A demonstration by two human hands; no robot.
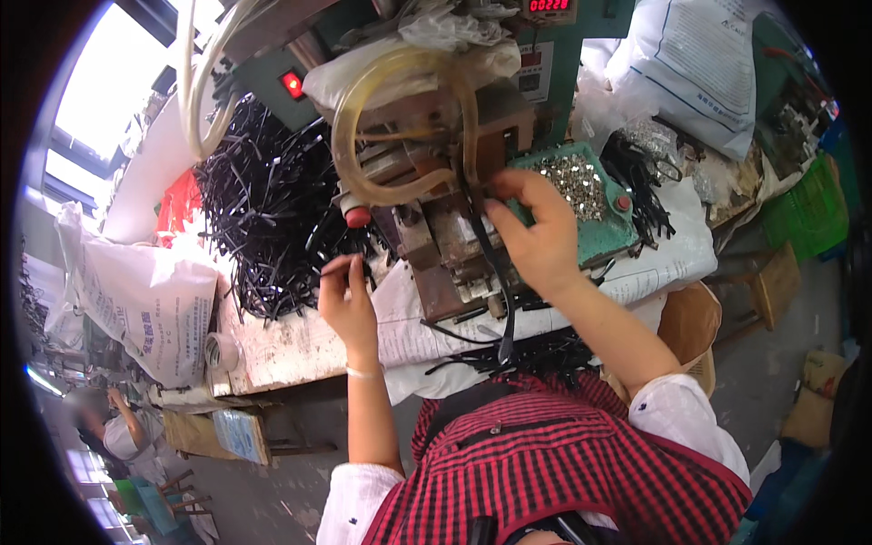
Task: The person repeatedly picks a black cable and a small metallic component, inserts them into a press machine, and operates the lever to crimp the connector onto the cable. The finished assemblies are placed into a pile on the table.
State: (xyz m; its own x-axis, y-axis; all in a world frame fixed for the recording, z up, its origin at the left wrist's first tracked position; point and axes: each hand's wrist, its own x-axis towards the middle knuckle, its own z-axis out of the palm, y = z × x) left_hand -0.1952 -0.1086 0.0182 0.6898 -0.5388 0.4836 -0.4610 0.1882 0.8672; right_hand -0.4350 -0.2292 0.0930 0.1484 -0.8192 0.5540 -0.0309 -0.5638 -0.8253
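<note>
Along the left end of the bench (pixel 272 356) stands a printed white sack (pixel 150 313), a roll of tape (pixel 221 351) just beside it. Next comes a great tangle of black strips (pixel 263 213), heaped up against the machine (pixel 418 243). The left hand (pixel 351 313) is raised at the near edge of that heap, thumb and fingers drawn close — from where I stand I cannot tell whether its grip pinches anything. Above it a red button (pixel 357 217) juts out, near a loop of yellowish tubing (pixel 343 136). One long black strip (pixel 506 336) runs down the machine's front, its lower end dangling. Near its upper part is the right hand (pixel 543 243), thumb and forefinger curled in; whether that grip has hold of the strip, I cannot tell. Rightward sits a green tray (pixel 604 238) of small shiny metal pieces (pixel 577 186) — then a bulging white bag (pixel 690 77) and a green crate (pixel 808 213).
</note>
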